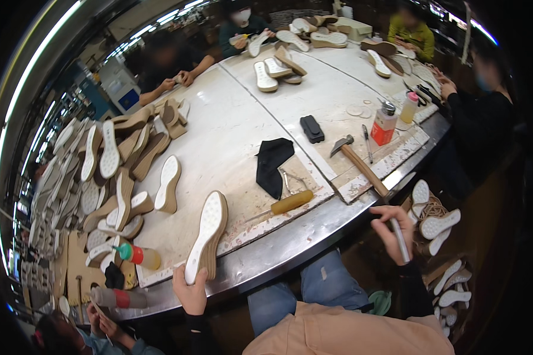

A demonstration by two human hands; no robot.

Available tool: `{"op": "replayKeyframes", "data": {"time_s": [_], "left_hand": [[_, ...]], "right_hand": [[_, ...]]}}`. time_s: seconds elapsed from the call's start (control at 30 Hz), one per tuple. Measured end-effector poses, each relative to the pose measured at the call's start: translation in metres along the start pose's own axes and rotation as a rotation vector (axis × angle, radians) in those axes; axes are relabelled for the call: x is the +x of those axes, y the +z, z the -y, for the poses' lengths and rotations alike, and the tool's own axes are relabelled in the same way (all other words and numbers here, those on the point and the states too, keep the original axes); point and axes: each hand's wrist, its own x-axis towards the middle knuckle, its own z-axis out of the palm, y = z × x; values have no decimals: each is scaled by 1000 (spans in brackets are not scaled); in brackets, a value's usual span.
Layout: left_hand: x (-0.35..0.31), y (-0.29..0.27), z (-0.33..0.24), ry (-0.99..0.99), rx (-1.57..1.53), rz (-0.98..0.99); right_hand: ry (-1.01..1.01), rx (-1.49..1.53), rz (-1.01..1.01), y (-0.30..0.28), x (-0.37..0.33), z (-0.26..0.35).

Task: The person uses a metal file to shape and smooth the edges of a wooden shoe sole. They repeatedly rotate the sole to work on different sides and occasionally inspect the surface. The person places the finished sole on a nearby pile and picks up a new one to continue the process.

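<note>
My left hand [190, 290] grips a wedge shoe sole [210, 229] by its heel end at the table's front edge. The sole's white dotted face is turned up, and its brown layered side shows at the right. Off the table's edge, my right hand [391, 232] closes around a slim grey stick-like tool [399, 239], whose exact kind I cannot make out. A hammer [361, 164] lies just beyond that hand, its handle end over the metal edge. Between my hands lie a yellow-brown cylinder [292, 202], a wire-like metal tool [288, 182] and a black cloth [271, 165].
Wedge soles [109, 148] heap up at the left, beside a green-capped squeeze bottle [141, 257]. A black case [311, 129], pen [367, 144], metal-capped bottle [384, 124] and pink-capped bottle [408, 107] stand or lie rightward. Several people sit around the table. More soles [439, 222] lie low at right.
</note>
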Motion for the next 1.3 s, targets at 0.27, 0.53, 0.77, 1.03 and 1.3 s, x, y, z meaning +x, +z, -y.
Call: {"op": "replayKeyframes", "data": {"time_s": [0.27, 0.53, 0.77, 1.03, 1.3], "left_hand": [[-29, -2, 0, -400, -435, 98], [-46, -7, 7, -236, -545, 372], [-30, 31, 5, 173, -43, 412], [-36, 40, -12, 105, -298, 272], [-37, 44, 1, -86, -577, 239]], "right_hand": [[-520, -369, 278, 119, 63, -38], [-482, -293, 117, 132, 73, -63], [-264, -459, -45, 107, 96, -85], [-270, -224, 0, 101, 90, -39], [-318, 65, 512, 145, 27, 51]]}}
